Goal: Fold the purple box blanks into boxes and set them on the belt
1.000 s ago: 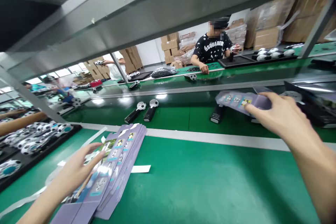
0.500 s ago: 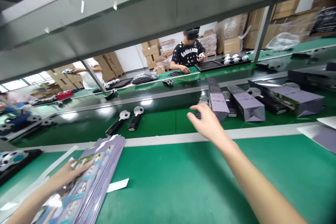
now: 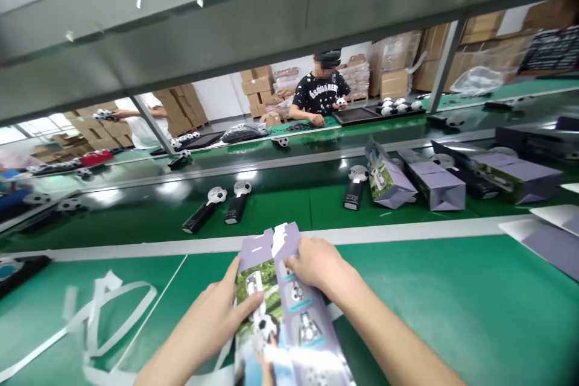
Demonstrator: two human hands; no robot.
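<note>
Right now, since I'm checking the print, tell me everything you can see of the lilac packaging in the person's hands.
The lilac packaging looks like flattened, glossy card, tilted over the green work surface. A picture panel shows greenery and a football-headed device; beside it, a lilac panel carries small product pictures. Flaps project at the far end; glare whitens the near part, which runs out of frame. The left hand grips the left edge, the right hand the upper right. Layer count is unclear.

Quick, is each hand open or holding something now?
Left hand: holding the purple printed packaging by its left edge.
Right hand: holding that packaging near its upper right edge.
</note>
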